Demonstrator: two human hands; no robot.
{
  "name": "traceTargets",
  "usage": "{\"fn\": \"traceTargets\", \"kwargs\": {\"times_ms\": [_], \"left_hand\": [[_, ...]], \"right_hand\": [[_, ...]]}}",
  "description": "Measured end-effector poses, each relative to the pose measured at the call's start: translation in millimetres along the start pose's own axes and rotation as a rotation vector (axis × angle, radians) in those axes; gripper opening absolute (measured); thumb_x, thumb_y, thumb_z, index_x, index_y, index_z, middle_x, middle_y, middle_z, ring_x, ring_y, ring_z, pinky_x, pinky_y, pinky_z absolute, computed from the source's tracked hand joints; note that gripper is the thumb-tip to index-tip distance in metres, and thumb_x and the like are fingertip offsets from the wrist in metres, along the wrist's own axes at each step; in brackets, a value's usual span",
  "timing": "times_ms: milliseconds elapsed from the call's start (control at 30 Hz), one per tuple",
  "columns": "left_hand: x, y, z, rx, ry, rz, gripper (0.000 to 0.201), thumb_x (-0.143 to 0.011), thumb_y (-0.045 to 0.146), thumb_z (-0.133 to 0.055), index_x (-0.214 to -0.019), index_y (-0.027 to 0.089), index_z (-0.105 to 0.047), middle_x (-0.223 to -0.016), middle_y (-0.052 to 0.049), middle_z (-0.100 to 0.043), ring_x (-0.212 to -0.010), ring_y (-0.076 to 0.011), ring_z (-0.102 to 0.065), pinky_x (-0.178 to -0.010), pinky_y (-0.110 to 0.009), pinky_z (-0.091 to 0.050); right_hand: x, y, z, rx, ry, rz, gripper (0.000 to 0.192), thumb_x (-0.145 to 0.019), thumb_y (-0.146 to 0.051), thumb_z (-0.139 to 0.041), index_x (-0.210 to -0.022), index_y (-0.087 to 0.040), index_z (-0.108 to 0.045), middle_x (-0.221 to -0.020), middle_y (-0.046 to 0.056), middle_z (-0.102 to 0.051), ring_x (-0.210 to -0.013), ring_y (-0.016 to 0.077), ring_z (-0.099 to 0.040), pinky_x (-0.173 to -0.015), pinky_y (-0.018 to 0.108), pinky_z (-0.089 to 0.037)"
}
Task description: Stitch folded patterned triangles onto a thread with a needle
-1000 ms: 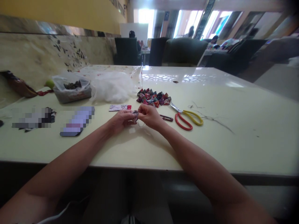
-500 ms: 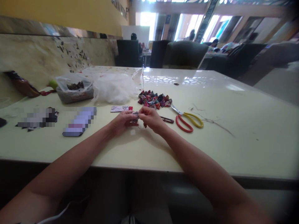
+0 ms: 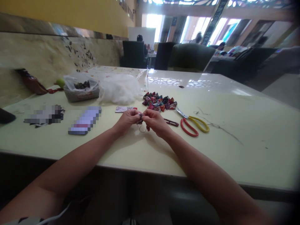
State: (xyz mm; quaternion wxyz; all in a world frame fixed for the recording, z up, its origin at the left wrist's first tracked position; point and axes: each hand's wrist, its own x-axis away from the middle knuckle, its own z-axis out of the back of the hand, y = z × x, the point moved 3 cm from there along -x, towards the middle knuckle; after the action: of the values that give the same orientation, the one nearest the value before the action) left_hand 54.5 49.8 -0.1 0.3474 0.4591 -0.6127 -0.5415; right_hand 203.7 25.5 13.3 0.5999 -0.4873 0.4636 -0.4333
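Close together above the table (image 3: 222, 156), both hands meet at one small patterned cloth piece (image 3: 140, 118). My left hand (image 3: 127, 121) is closed, pinching the cloth between thumb and fingers. With fingertips pressed together, my right hand (image 3: 155, 122) grips the same cloth; any needle there is too small to make out. A loop of thread (image 3: 141, 129) hangs below the fingers. Behind my left hand lies a flat floral cloth strip (image 3: 121, 109) with a red end. Beyond my right hand sits a pile of colourful stuffed cloth pieces (image 3: 159, 101).
Right of my hands lie scissors (image 3: 188, 124) with red and yellow handles, a dark brown slim tool (image 3: 172, 122) and loose threads (image 3: 221, 128). White stuffing (image 3: 120, 89) and a bag-lined container (image 3: 81, 94) stand behind. Leftward are a pixelated phone-like slab (image 3: 84, 121), cloth stack (image 3: 44, 115) and brown bottle (image 3: 31, 82).
My left fingers have closed in around the cloth, and both hands' fingertips are nearer together. The whole view has shifted slightly, moving the table items rightward in the picture.
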Motion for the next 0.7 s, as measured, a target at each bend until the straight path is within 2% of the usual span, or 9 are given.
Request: {"fn": "traceTargets", "kwargs": {"times_ms": [200, 300, 533, 700], "left_hand": [[-2, -4, -0.9, -0.036, -0.036, -0.036, 0.028, -0.074, 0.033, -0.08, -0.072, 0.017, -0.057, -0.066, 0.003, -0.059, -0.06, -0.0088, -0.057, -0.062, -0.024, -0.051], [-2, -3, 0.7, -0.063, -0.028, -0.078, 0.023, -0.079, 0.03, -0.075, -0.073, 0.017, -0.057, -0.067, 0.003, -0.059, -0.06, -0.0086, -0.058, -0.063, -0.023, -0.051], [0, 0, -3.5, -0.123, -0.051, -0.107, 0.022, -0.086, 0.028, -0.067, -0.07, 0.017, -0.055, -0.063, 0.004, -0.054, -0.056, -0.0081, -0.053, -0.059, -0.023, -0.051], [1, -1, -5.3, -0.067, -0.095, -0.041, 0.018, -0.08, 0.028, -0.071, -0.074, 0.017, -0.058, -0.064, 0.003, -0.056, -0.057, -0.0092, -0.054, -0.063, -0.026, -0.054]], "right_hand": [[0, 2, 4, 0.038, 0.01, 0.076, 0.022, -0.079, -0.037, -0.07, -0.079, -0.022, -0.053, -0.058, -0.008, -0.052, -0.042, 0.0067, -0.045, -0.035, 0.02, -0.04], [1, 4, 7, 0.083, -0.019, 0.058, 0.029, -0.081, -0.045, -0.074, -0.088, -0.022, -0.057, -0.058, -0.008, -0.056, -0.042, 0.0078, -0.045, -0.035, 0.02, -0.04], [2, 2, 10, 0.158, -0.018, 0.079, 0.034, -0.083, -0.05, -0.074, -0.074, -0.021, -0.057, -0.057, -0.007, -0.048, -0.044, 0.0092, -0.048, -0.039, 0.024, -0.043], [2, 3, 15, 0.228, 0.061, 0.115, 0.034, -0.086, -0.049, -0.071, -0.072, -0.022, -0.055, -0.057, -0.006, -0.048, -0.044, 0.0106, -0.048, -0.039, 0.025, -0.039]]}}
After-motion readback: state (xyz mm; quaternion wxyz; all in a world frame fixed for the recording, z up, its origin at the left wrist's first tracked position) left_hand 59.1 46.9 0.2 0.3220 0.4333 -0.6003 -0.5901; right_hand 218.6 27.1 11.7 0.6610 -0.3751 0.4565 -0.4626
